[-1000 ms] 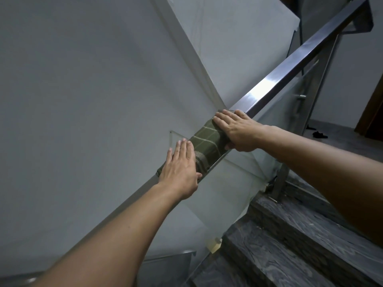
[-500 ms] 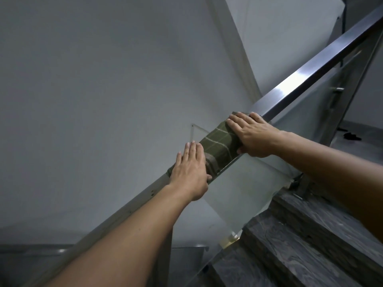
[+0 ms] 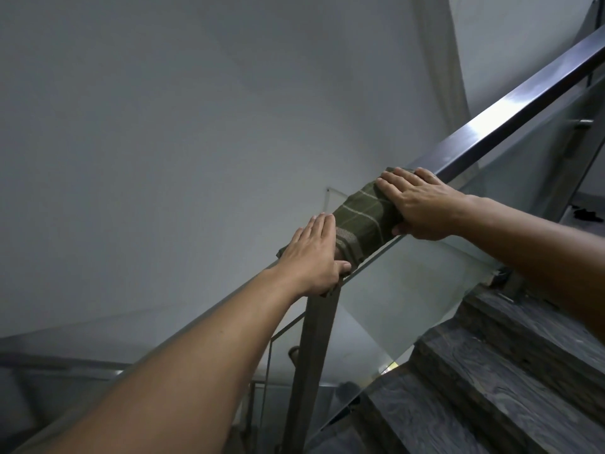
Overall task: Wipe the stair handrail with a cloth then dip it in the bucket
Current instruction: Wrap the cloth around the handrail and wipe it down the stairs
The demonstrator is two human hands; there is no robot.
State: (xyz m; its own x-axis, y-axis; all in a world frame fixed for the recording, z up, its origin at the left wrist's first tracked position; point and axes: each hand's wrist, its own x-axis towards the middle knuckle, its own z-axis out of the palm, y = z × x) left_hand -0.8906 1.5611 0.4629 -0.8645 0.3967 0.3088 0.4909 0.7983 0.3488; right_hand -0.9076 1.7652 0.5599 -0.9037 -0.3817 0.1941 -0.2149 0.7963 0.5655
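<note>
A shiny steel handrail (image 3: 510, 108) slopes up to the right above a glass panel (image 3: 425, 290). An olive green cloth with pale checks (image 3: 363, 221) is wrapped over the rail. My left hand (image 3: 314, 253) presses flat on the cloth's lower end, thumb hooked under the rail's near side. My right hand (image 3: 422, 204) lies over the cloth's upper end, fingers across the top and thumb below. No bucket is in view.
Dark stone stair treads (image 3: 491, 388) rise at the lower right. A steel post (image 3: 311, 362) stands under the rail below my left hand. A plain grey wall (image 3: 163, 142) fills the left. A small dark object (image 3: 586, 214) lies on the landing at far right.
The view has shifted left and down, so hands and cloth appear further right. Both hands have kept their hold on the cloth and rail; the steel post is now in sight.
</note>
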